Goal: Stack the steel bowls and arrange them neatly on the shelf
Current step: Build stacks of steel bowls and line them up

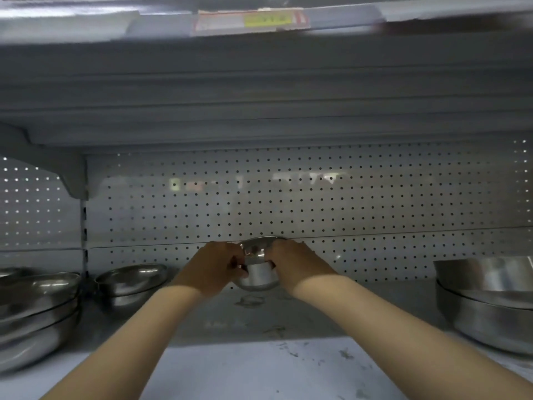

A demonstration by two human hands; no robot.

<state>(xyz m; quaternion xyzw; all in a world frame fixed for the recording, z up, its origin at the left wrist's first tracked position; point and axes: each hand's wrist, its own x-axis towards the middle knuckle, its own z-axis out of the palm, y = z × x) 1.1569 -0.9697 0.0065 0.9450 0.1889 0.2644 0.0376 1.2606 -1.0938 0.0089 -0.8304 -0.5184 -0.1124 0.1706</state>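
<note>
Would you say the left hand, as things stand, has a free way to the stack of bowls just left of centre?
Probably yes, once it lets go: the left hand now grips the small bowls together with the right hand, and bare shelf lies between it and that stack.

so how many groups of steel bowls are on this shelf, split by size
Small bowls, held in both hands at centre: 1 group
Wide shallow bowls, left and left-centre: 2 groups
Large deep bowls, right: 1 group
Total: 4 groups. Bowls per group cannot be counted exactly.
</note>
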